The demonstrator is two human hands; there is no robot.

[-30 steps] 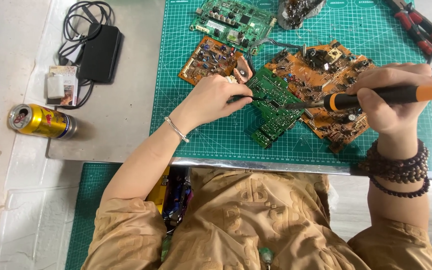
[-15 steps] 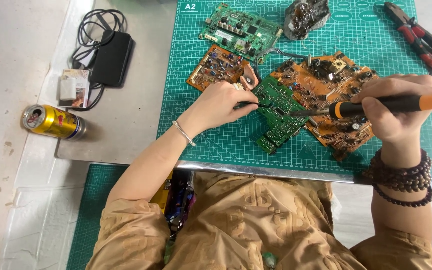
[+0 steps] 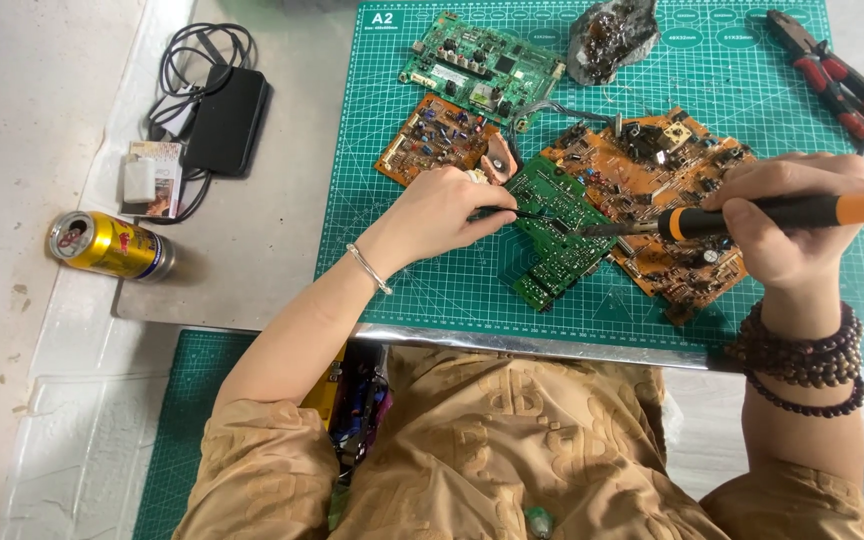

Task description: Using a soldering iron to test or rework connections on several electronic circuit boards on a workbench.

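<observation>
My right hand (image 3: 787, 225) is wrapped tight around the black-and-orange soldering iron (image 3: 762, 213), its grip pressed shut on the handle, and the metal tip reaches left onto the small green circuit board (image 3: 552, 232). My left hand (image 3: 442, 212) pinches a thin dark pair of tweezers (image 3: 512, 212) between thumb and fingers, the tip touching the same board just left of the iron's tip. That green board lies tilted near the middle of the green cutting mat (image 3: 432, 290), close to the worktop's near edge, overlapping a large orange circuit board (image 3: 652, 170) on its right. A smaller orange board (image 3: 432, 138) sits just beyond my left hand, and a longer green board (image 3: 482, 68) lies toward the mat's far edge, beside a grey lump of metal scrap (image 3: 612, 35). Red-handled pliers (image 3: 832, 75) rest at the mat's far right corner. Off the mat, toward the worktop's left edge, a black power adapter (image 3: 224, 120) with coiled cable lies by a small box (image 3: 150, 178); a yellow drink can (image 3: 107, 246) lies on its side beyond that edge.
</observation>
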